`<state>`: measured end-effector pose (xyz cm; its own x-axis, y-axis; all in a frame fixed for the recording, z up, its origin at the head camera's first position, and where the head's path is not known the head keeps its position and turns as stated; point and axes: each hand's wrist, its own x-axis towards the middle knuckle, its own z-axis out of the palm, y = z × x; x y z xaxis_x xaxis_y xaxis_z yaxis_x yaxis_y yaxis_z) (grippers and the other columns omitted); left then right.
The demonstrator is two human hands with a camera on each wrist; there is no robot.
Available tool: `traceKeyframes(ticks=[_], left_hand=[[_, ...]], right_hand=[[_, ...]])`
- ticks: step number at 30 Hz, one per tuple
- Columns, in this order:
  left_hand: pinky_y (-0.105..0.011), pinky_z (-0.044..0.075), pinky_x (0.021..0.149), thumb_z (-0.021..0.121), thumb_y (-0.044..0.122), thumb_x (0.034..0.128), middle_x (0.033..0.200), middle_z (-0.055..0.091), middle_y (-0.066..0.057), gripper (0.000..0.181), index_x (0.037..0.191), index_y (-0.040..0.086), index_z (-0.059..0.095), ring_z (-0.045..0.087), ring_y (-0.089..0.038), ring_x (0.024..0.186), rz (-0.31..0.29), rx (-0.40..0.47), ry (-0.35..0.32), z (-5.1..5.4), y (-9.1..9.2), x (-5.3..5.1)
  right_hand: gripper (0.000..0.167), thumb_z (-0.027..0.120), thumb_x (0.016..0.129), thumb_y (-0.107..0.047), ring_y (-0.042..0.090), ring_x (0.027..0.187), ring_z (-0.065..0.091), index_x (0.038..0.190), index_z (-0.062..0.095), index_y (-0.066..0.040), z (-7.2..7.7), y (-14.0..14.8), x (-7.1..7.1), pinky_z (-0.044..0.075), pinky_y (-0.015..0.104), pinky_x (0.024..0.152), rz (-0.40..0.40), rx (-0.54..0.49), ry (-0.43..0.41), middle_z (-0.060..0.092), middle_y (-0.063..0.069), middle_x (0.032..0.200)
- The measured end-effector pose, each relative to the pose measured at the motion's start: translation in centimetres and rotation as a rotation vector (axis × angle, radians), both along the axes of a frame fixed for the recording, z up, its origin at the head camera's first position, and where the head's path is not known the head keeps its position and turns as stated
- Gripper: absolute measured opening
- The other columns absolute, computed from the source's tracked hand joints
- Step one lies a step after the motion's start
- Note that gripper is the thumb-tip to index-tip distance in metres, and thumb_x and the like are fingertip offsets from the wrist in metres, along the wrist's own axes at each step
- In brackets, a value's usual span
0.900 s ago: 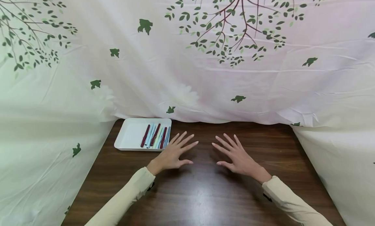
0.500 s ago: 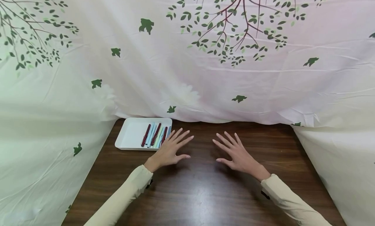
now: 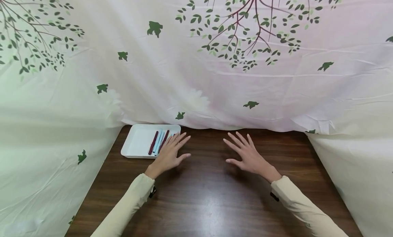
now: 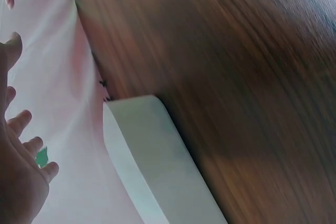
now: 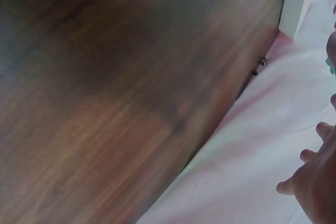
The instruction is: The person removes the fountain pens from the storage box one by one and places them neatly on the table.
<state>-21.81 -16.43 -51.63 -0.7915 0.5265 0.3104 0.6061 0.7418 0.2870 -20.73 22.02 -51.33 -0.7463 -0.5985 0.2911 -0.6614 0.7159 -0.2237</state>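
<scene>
In the head view a white tray (image 3: 135, 141) lies at the table's back left. Several slim pens lie in it side by side: a dark red pen (image 3: 153, 142), light blue ones (image 3: 158, 141) and another dark red one. My left hand (image 3: 169, 153), fingers spread, hovers over the tray's right part and hides some of the pens. It holds nothing. My right hand (image 3: 250, 157) is held over the middle right of the table, fingers spread, with nothing in it. In the left wrist view the tray's outer wall (image 4: 163, 156) appears beside the left hand (image 4: 21, 177).
The brown wooden table (image 3: 208, 196) extends in front of both arms. A pale cloth (image 3: 196, 76) with printed leaves and birds hangs along its back edge and both sides. Dark bands (image 3: 274, 196) show at the cuffs of the cream sleeves.
My left hand has moved left, from beside the tray to over its right part, covering more pens. The right hand has shifted slightly farther forward. The pens and tray stay put.
</scene>
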Motion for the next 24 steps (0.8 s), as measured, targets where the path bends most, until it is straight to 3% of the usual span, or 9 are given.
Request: traceKeyframes(ticks=[6, 15, 24], left_hand=[[-0.058, 0.015, 0.129, 0.064, 0.049, 0.1023, 0.17, 0.035, -0.011, 0.075, 0.165, 0.021, 0.035, 0.021, -0.033, 0.16, 0.062, 0.008, -0.023, -0.2, -1.2, -0.5], [-0.064, 0.016, 0.126, 0.068, 0.045, 0.1008, 0.167, 0.039, -0.012, 0.074, 0.163, 0.017, 0.04, 0.024, -0.037, 0.159, 0.073, 0.046, -0.025, -0.3, -2.0, -0.5], [-0.071, 0.028, 0.118, 0.072, 0.035, 0.0988, 0.161, 0.047, -0.017, 0.067, 0.157, 0.011, 0.05, 0.037, -0.042, 0.152, 0.152, 0.186, -0.052, -0.6, -4.3, -1.0]], right_hand=[[0.085, 0.072, 0.097, -0.051, 0.039, 0.161, 0.012, 0.167, 0.031, -0.024, 0.2, -0.4, -0.7, 0.004, 0.075, 0.122, -0.009, -0.014, -0.02, 0.017, 0.004, 0.176], [0.083, 0.07, 0.1, -0.048, 0.039, 0.161, 0.011, 0.167, 0.029, -0.024, -0.2, -1.7, -1.5, 0.006, 0.076, 0.121, 0.004, -0.08, -0.094, 0.015, 0.003, 0.176], [0.083, 0.067, 0.101, -0.05, 0.035, 0.162, 0.009, 0.168, 0.026, -0.023, -0.9, -3.9, -1.8, 0.005, 0.074, 0.122, -0.01, -0.08, -0.105, 0.013, 0.003, 0.177]])
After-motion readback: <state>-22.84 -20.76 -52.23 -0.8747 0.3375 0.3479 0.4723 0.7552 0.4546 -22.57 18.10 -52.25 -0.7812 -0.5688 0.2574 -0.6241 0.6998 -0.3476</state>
